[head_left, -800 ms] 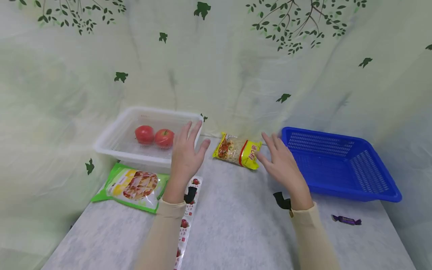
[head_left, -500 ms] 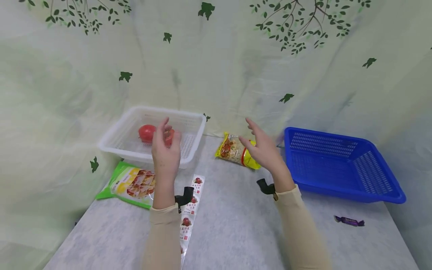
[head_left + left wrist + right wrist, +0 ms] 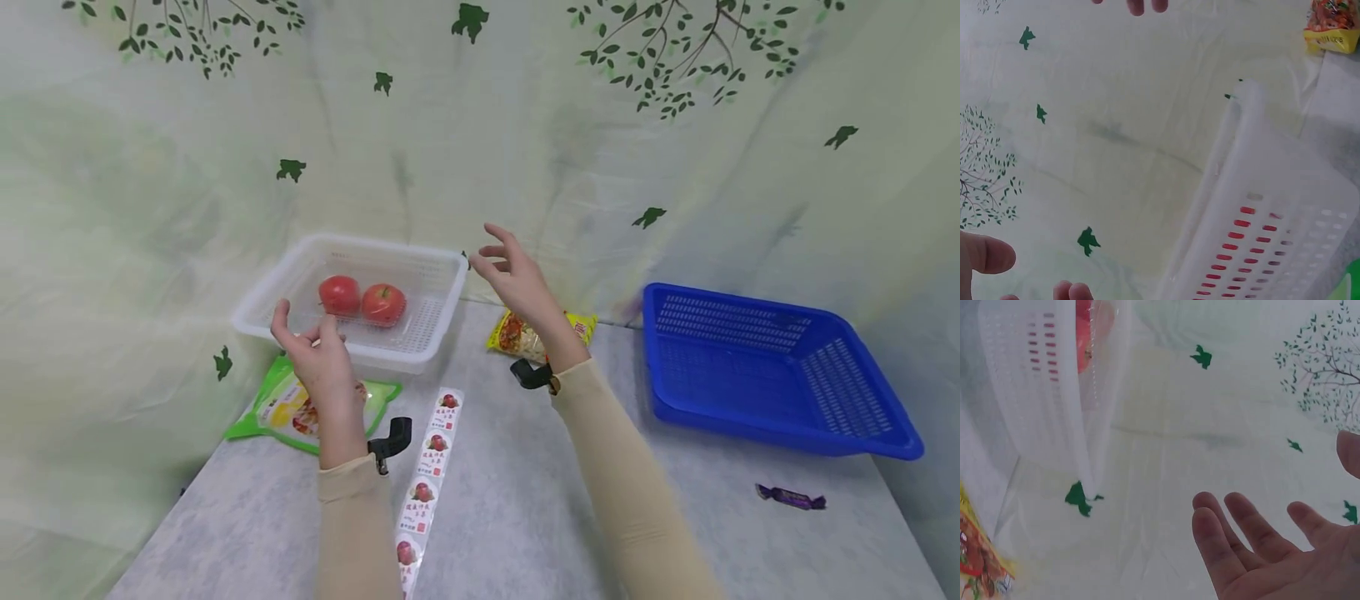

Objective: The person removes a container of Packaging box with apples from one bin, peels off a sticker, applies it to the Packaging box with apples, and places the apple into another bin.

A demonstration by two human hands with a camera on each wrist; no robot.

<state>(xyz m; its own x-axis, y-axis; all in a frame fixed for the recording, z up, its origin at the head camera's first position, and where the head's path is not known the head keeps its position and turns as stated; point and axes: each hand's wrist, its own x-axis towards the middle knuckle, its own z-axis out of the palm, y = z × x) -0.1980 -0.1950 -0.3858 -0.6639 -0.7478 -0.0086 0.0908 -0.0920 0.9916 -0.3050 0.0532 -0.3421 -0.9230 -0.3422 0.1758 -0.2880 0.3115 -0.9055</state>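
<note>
- Our left hand [image 3: 318,358] hovers just in front of the near rim of the clear basket [image 3: 264,293], fingers loosely curled and a little apart, holding nothing — it touches neither the rim nor the table.
- Our right hand [image 3: 516,279] is raised by the basket's far right corner, fingers spread and relaxed, nothing pinched; the right wrist view shows the open palm [image 3: 1285,562] against the leaf-print backdrop.
- The clear basket sits at the far left of the table [image 3: 525,500], and two red apples [image 3: 363,300] lie side by side inside it, touching.
- A green snack pouch [image 3: 281,408] lies flat just near of the basket, partly under our left hand.
- A strip of apple-print sachets [image 3: 427,471] runs near to far beside our left sleeve.
- A yellow noodle packet [image 3: 517,333] lies behind our right wrist, between the two baskets.
- A blue basket [image 3: 780,417] stands at the right — a purple wrapped candy [image 3: 791,498] lies near of it, well apart.
</note>
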